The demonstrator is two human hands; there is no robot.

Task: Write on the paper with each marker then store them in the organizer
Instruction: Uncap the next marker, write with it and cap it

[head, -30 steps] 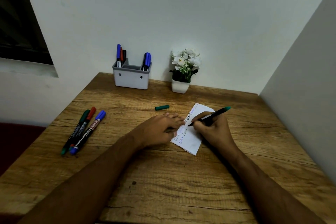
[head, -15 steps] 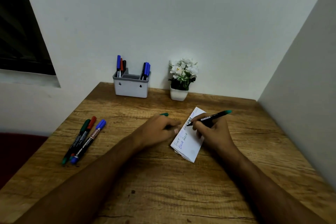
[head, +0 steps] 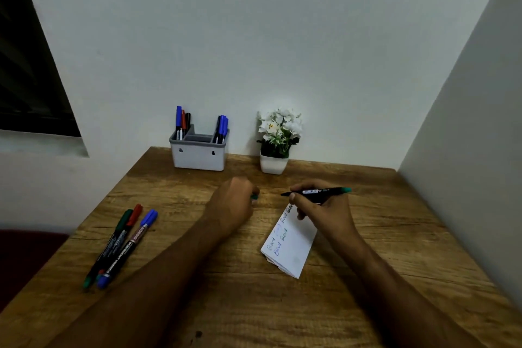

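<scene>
Green-ended black marker (head: pixel 317 192): uncapped, held level above the far end of the paper, tip pointing toward your left hand. Your right hand (head: pixel 322 209) pinches its barrel between thumb and fingers, a writing grip lifted clear of the sheet. Judged: writing with this one is done and the hold sets the tip up for capping.

Folded white paper slip with coloured handwriting (head: pixel 291 246): lies flat on the wooden surface (head: pixel 254 305), right of its middle, angled so the lines run along your writing arm.

Your left hand (head: pixel 236 200): fingers curled over the small green cap (head: pixel 255 196), which only just shows at the fingertips, at mid-surface. Looks like a pinch on the cap; whether it is off the surface, cannot tell.

Three capped markers, green, red and blue (head: pixel 121 246): side by side near the left edge, presumably waiting their turn.

Grey plastic organizer with compartments (head: pixel 199 154): at the far edge against the wall, several markers upright in its left and right back compartments, front compartment free.

White potted artificial flowers (head: pixel 278 141): just right of the organizer, at the far edge.
</scene>
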